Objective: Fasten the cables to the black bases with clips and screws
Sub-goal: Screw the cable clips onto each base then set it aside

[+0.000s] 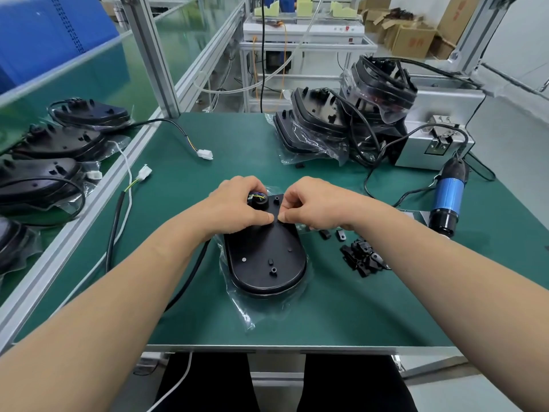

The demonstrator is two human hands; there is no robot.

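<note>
A black oval base (267, 263) lies flat on clear plastic wrap in the middle of the green table (341, 316). My left hand (237, 208) rests on its far end, fingers curled over a black cable (190, 275) that runs off to the lower left, with coloured wires showing at a round boss. My right hand (315, 203) pinches something small against the base beside my left thumb; what it holds is hidden. A pile of black clips (362, 257) lies to the right of the base.
A blue and black electric screwdriver (447, 200) lies at the right. Bagged black bases (344, 120) are stacked at the back right beside a metal box (436, 144). More bases with cables (59, 144) sit on the conveyor at the left. White connectors (205, 154) lie on the table.
</note>
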